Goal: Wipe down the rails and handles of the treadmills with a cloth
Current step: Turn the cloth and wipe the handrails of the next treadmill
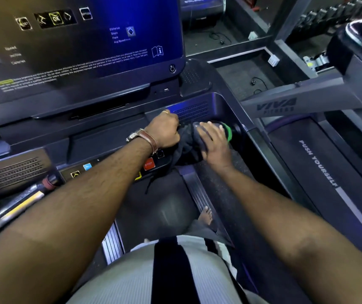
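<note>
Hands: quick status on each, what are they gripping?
Left hand: closed, gripping the dark cloth.
Right hand: open, palm pressing the cloth onto the handle.

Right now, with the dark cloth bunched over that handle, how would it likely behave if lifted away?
Probably floppy: the cloth drapes in soft folds over the handle and hangs below it. Likely light, since the right hand lies flat on it. A loose thread dangles, so it might snag.

1. My left hand (164, 131) and right hand (214, 142) sit side by side on the cloth (188, 145), draped over the handle (228, 130).
2. Console screen (77, 40) lies far-left; STOP button (149, 164) just nearer than my left hand.
3. Neighbouring treadmill (320, 163) lies right.
</note>
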The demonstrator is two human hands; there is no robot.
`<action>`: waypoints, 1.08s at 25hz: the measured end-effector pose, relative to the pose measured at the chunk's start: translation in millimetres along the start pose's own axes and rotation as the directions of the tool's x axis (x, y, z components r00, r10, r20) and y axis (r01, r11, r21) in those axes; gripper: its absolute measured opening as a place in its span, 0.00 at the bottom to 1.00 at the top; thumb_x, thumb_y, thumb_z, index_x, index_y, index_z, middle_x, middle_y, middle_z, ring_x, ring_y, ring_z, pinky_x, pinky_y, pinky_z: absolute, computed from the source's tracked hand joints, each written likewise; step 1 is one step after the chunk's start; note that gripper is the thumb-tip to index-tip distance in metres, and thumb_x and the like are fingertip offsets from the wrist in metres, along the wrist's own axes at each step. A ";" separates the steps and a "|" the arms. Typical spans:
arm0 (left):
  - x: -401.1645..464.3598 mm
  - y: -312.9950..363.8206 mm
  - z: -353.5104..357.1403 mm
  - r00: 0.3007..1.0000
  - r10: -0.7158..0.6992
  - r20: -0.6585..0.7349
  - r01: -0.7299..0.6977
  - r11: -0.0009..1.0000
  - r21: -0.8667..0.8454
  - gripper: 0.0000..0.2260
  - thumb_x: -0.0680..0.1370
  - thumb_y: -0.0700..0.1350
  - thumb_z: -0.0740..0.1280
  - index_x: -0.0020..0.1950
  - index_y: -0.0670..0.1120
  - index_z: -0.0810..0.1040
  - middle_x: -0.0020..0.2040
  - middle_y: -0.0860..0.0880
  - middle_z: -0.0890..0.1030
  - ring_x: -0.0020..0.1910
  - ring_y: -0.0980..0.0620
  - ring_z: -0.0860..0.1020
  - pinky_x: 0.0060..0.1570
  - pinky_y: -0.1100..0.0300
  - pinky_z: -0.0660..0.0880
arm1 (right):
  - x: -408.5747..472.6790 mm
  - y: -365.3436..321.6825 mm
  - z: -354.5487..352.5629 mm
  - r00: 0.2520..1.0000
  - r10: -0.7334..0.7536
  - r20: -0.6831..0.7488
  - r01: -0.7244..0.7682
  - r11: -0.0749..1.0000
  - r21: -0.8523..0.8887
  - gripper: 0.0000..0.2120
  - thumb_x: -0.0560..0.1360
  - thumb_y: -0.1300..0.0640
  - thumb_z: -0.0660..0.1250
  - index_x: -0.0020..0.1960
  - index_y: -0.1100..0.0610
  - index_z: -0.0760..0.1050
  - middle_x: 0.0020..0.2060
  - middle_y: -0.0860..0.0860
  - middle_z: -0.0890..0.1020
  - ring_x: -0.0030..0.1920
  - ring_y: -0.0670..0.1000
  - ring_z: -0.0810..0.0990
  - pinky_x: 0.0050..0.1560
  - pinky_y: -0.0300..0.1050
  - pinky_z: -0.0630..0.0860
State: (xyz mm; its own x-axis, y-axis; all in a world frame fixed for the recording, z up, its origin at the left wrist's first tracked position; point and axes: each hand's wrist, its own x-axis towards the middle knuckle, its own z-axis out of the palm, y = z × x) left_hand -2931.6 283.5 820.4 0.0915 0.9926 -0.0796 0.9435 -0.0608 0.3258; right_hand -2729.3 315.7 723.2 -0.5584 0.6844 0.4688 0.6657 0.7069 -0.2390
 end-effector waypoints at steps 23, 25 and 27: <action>-21.0 46.8 33.8 0.988 -0.125 -0.096 0.156 0.861 0.485 0.14 0.74 0.47 0.61 0.56 0.41 0.72 0.55 0.42 0.75 0.56 0.41 0.70 0.52 0.51 0.68 | 41.6 59.9 -44.7 0.845 -0.060 0.532 0.092 0.995 -0.034 0.21 0.68 0.68 0.64 0.60 0.58 0.71 0.54 0.58 0.78 0.54 0.63 0.76 0.52 0.55 0.72; -28.0 52.1 34.5 0.985 -0.105 -0.137 0.157 0.879 0.450 0.14 0.73 0.45 0.60 0.55 0.41 0.72 0.55 0.42 0.75 0.55 0.42 0.70 0.53 0.51 0.69 | 51.9 53.8 -60.1 0.867 -0.050 0.495 0.075 0.997 -0.031 0.15 0.70 0.67 0.62 0.54 0.55 0.73 0.51 0.58 0.80 0.51 0.63 0.79 0.47 0.53 0.73; -37.9 57.6 31.2 0.983 -0.066 -0.170 0.130 0.907 0.400 0.15 0.72 0.46 0.60 0.57 0.41 0.73 0.56 0.42 0.75 0.54 0.42 0.70 0.56 0.51 0.68 | 68.2 35.5 -77.8 0.891 -0.081 0.447 0.077 0.997 0.029 0.14 0.68 0.66 0.62 0.51 0.52 0.73 0.49 0.57 0.81 0.49 0.63 0.79 0.44 0.52 0.74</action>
State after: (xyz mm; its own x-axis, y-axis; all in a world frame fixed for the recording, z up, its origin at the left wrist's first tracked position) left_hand -2870.9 239.1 812.8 -0.0266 0.9978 0.0599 0.9953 0.0321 -0.0914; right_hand -2705.2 373.6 812.8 -0.7730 0.6319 0.0565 0.6063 0.7621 -0.2270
